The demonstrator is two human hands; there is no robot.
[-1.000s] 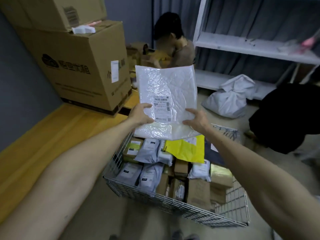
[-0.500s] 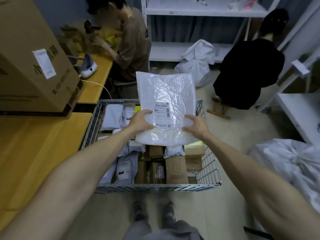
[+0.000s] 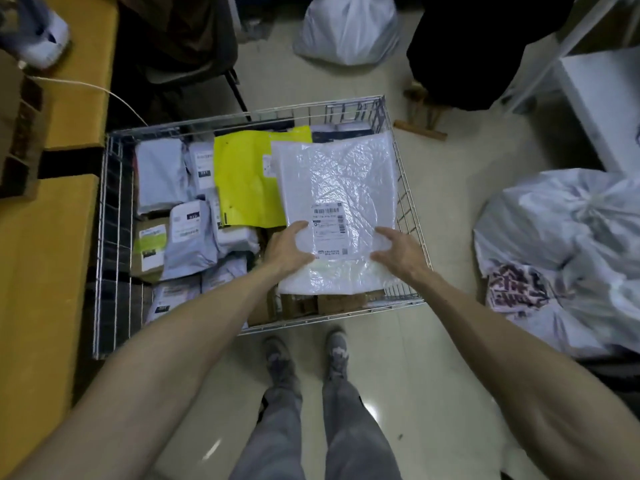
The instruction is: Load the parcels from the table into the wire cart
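White bubble plastic: one mailer lies flat in the right half of the cart, on top of the load. On my feed its near end sits between the hands. The left hand is at its near-left edge and the right hand at its near-right edge. Each hand is spread, thumb and fingers loosely curved and apart, with the tips resting on the top face and nothing wrapped round an edge. One label shows between the two thumbs; I cannot read its print.

The mailer covers the right part of one yellow mailer and hides what lies beneath. To the left I count at least six grey bags. Brown boxes show only in part, so I cannot count them. Two pale sacks sit on the floor, one beyond the cart and cut off at the top, one at right. One yellow table runs along the left, just beside the cart. A dark mass at top right is too dim to make out.
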